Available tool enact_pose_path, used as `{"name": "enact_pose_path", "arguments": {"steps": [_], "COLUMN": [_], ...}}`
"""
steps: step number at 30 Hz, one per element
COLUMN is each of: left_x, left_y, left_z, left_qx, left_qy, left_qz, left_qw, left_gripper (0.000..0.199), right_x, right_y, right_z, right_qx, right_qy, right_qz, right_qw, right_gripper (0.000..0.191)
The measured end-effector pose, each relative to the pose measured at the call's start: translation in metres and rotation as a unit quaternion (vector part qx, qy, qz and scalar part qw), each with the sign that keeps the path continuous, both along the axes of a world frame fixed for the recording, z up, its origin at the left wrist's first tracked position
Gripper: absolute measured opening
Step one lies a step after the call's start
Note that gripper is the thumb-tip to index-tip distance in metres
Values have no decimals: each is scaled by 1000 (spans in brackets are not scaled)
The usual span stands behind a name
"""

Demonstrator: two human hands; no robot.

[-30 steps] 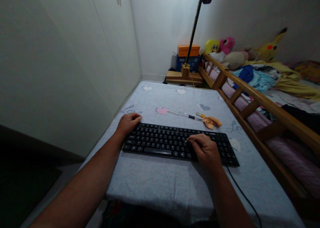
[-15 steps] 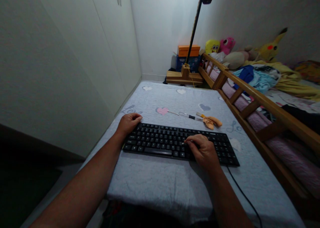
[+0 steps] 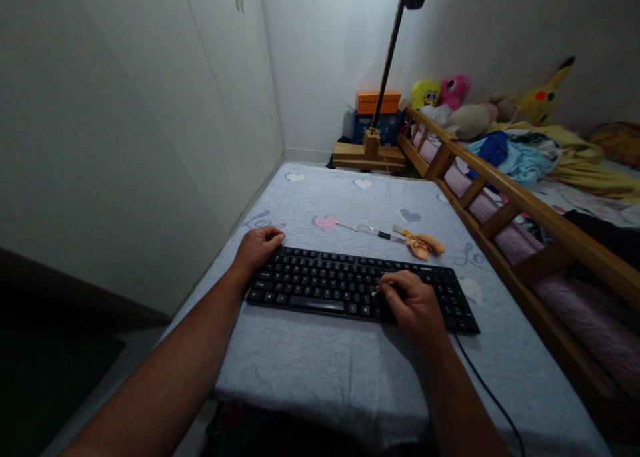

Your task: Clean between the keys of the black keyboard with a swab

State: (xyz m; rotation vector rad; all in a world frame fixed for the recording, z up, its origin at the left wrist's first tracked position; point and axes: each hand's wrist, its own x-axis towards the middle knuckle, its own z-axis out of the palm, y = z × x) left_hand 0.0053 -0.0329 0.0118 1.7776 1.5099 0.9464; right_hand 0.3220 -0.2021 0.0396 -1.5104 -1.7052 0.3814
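A black keyboard (image 3: pixel 316 281) lies flat across the light blue cloth. My left hand (image 3: pixel 257 248) is closed at its far left corner, fingers curled against the edge. Between the thumb and fingers of my right hand (image 3: pixel 411 302) is a thin stick with a white tip, a cotton swab (image 3: pixel 374 293). Its tip is down at the keys, left of the number pad; my hand hides some keys there. Behind the keyboard lie a thin stick (image 3: pixel 347 227), a wire tool with a black grip (image 3: pixel 384 235) and a bunched orange cloth (image 3: pixel 424 245).
The keyboard's cable (image 3: pixel 487 387) runs off toward the front right. A wooden bed rail (image 3: pixel 505 180) borders the right side, with plush toys and clothes beyond. White cabinet doors (image 3: pixel 200 110) stand at the left. A pole on a wooden base (image 3: pixel 370 151) is at the back.
My right hand has shifted slightly to the right, and the swab's tip now points lower, toward the keys. My left hand and the keyboard have stayed put.
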Motion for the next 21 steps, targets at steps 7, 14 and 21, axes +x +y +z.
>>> {"name": "enact_pose_path", "arguments": {"steps": [7, 14, 21], "left_x": [0, 0, -1], "left_y": [0, 0, 0], "left_z": [0, 1, 0], "left_qx": [6, -3, 2], "left_qy": [-2, 2, 10], "left_qz": [1, 5, 5], "left_qw": [1000, 1000, 1000], "left_gripper": [32, 33, 32], "right_x": [3, 3, 1], "right_y": [0, 3, 3], "right_z": [-1, -3, -4], "right_qx": [5, 26, 25], "right_qy": [5, -14, -16], "right_qz": [-17, -22, -28], "right_qw": [1000, 999, 999], "right_gripper": [13, 13, 14]}}
